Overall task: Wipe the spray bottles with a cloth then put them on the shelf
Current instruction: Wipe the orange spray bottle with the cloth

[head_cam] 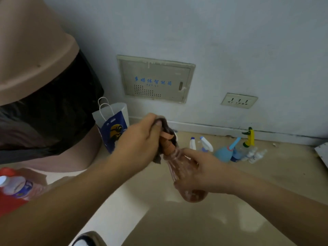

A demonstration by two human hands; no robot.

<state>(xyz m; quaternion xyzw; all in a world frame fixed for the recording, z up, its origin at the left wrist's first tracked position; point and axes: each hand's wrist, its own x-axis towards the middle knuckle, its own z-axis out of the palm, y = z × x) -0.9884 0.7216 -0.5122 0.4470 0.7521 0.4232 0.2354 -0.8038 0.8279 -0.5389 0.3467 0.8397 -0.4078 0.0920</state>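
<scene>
Up off the tan floor (177, 224), mid-frame, the clear pinkish spray bottle (174, 162) is tilted with its orange sprayer head (167, 146) pointing up toward the wall. Right hand (200, 171) is wrapped around the body. Left hand (140, 141) grips a dark cloth (166, 126) bunched over the sprayer head. Behind that, a cluster of other spray bottles (230, 150) stands on the floor near the baseboard. Further left there's a blue-and-white paper bag (113, 125) beside a tan bin (35, 50) lined with a black bag (53, 118). Wall has a panel (156, 79) and a socket (239, 100).
</scene>
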